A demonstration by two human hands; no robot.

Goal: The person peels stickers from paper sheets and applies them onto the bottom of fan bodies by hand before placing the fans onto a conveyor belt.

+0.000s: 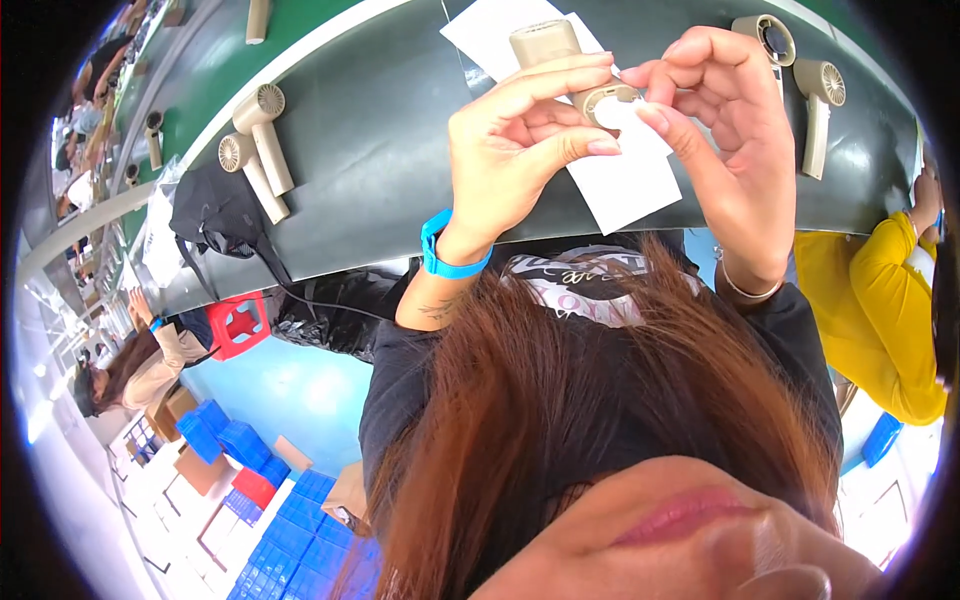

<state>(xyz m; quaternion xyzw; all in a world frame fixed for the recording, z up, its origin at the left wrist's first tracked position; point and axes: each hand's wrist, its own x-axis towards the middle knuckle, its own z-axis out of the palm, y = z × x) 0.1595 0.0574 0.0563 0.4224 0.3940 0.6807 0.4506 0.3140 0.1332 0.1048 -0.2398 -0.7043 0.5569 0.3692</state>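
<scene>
Here, with its end toward me and its long axis seemingly slanting away leftward, the beige device sits clamped in my left hand, just left of my right hand, whose grip I can't make out.

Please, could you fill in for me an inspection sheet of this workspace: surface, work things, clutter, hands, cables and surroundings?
Surface: dark, smooth bench; white sheet near its front edge.
Work things: one beige fan part in hand; a pair of fans on the bench at left, another pair of fans at right.
Clutter: black bag on the bench, clear plastic beside it.
Hands: left hand grips the part; right hand has fingertips close to it, contact unclear.
Cables: nothing seen for certain; the black strap by the bag might be a cord.
Surroundings: red stool, blue crates, co-worker's yellow sleeve at right.
</scene>
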